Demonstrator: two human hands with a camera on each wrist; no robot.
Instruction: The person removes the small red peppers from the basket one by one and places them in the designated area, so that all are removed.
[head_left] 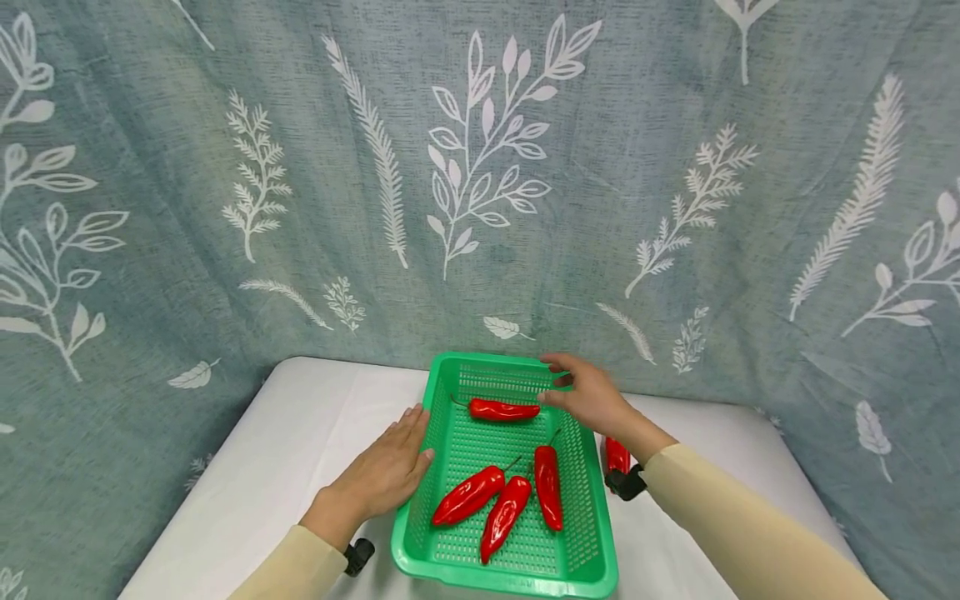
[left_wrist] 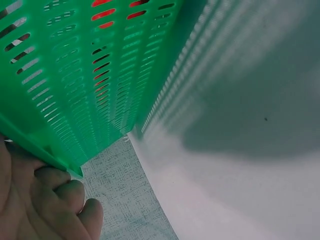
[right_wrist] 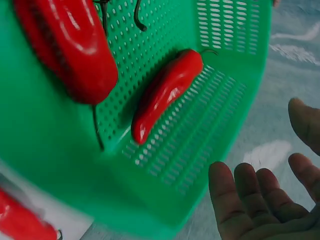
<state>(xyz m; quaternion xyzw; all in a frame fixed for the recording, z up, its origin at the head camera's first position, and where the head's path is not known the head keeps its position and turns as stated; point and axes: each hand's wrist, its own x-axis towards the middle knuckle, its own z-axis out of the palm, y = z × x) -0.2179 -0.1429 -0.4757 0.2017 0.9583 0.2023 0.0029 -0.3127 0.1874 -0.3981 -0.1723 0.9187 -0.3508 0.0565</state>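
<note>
A green perforated plastic basket point(head_left: 506, 585) holds several red chili peppers. One pepper point(head_left: 504, 410) lies crosswise at its far end, and three others, among them this upright-lying pepper point(head_left: 548, 487), lie nearer. My left hand point(head_left: 386, 467) rests along the basket's left rim with fingers extended; in the left wrist view its fingers point(left_wrist: 70, 195) are beside the rim. My right hand point(head_left: 588, 396) is at the far right corner, fingers spread and slightly bent, holding nothing. In the right wrist view, that hand point(right_wrist: 265, 210) is beside the rim, near the crosswise pepper point(right_wrist: 167, 95).
Another red pepper point(head_left: 617, 456) lies outside the basket on the right, partly covered by my right wrist. The basket stands on a white-covered table point(head_left: 315, 417). A grey-green curtain point(head_left: 300, 208) with white leaf prints hangs right behind the table.
</note>
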